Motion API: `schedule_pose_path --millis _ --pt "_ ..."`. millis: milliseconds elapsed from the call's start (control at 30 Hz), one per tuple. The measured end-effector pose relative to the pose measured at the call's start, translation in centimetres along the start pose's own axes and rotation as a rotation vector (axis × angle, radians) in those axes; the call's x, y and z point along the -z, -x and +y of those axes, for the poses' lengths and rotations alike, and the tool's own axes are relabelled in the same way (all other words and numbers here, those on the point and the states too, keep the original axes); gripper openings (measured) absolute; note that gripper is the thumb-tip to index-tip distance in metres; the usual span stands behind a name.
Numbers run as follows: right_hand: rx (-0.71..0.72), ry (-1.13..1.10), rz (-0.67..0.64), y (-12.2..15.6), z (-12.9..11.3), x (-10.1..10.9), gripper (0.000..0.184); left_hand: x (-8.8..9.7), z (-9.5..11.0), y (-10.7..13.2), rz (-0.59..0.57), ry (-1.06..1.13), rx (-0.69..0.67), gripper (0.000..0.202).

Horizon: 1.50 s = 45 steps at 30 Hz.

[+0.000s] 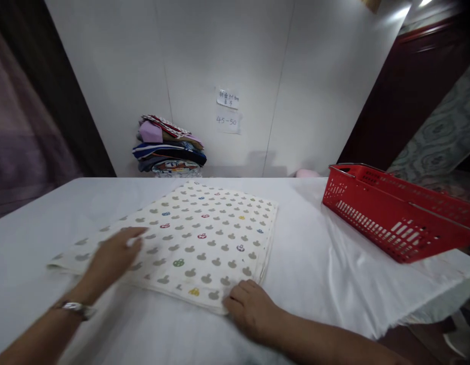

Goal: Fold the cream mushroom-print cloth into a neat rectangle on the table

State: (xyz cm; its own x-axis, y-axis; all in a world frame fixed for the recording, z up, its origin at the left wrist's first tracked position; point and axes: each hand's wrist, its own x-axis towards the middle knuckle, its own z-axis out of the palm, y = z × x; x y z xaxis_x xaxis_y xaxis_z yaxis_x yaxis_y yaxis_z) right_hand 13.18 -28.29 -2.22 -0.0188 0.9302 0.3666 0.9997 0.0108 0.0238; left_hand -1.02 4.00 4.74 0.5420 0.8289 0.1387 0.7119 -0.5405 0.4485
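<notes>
A cream cloth (216, 228) printed with small grey, red, blue, green and yellow motifs lies folded in layers on the white-covered table. Its left part spreads to a pointed corner. My left hand (115, 253), slightly blurred and with a bracelet at the wrist, is over the cloth's near left part, thumb and forefinger apart and nothing between them. Whether it touches the fabric I cannot tell. At the near right corner, my right hand (252, 309) has its fingers curled on the cloth's edge; the thumb is mostly hidden.
A red plastic basket (375, 213) stands at the table's right side. Against the back wall is a stack of folded fabrics (170, 147). Two handwritten paper notes (228, 122) are stuck on the wall. A pink item (307, 173) shows behind the table's far edge.
</notes>
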Motion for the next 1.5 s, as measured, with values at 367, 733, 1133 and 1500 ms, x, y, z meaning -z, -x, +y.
schedule_pose_path --millis 367,733,1133,1500 --pt "-0.659 -0.647 0.24 4.6 9.3 3.4 0.021 -9.1 18.7 11.3 -0.456 0.208 -0.64 0.019" --pt "-1.214 -1.092 0.02 1.3 15.6 2.4 0.003 -13.8 24.6 9.8 -0.422 -0.049 -0.411 0.016" --pt "-1.161 -1.107 0.024 1.5 15.2 1.6 0.016 -14.3 23.8 8.9 -0.41 0.027 -0.391 0.018" --pt "-1.243 -1.064 0.031 0.1 17.2 1.4 0.019 -14.3 23.6 9.1 -0.414 0.071 -0.397 0.016"
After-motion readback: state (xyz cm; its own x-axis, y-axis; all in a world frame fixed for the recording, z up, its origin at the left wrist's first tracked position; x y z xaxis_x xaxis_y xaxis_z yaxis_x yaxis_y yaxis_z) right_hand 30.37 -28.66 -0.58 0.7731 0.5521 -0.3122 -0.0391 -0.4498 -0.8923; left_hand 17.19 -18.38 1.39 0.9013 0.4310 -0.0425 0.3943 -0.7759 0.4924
